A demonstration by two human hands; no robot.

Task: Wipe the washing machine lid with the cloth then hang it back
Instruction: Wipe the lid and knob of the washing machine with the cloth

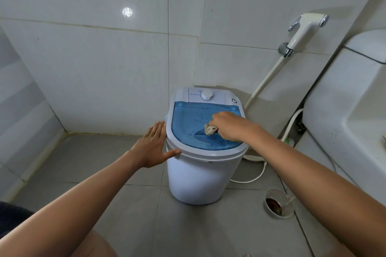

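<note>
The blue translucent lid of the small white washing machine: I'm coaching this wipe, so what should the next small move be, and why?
Probably sweep the crumpled beige cloth toward the far left of the blue translucent lid. The right hand grips the cloth near the lid's right middle, and specks show on that far part. The left hand lies flat against the small white washing machine, steadying it.

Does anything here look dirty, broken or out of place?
Nothing looks broken. The blue lid of the washing machine is speckled with spots, which the right hand is wiping with a cloth. The left hand rests flat against the rim. The floor drain looks stained brown inside.
</note>
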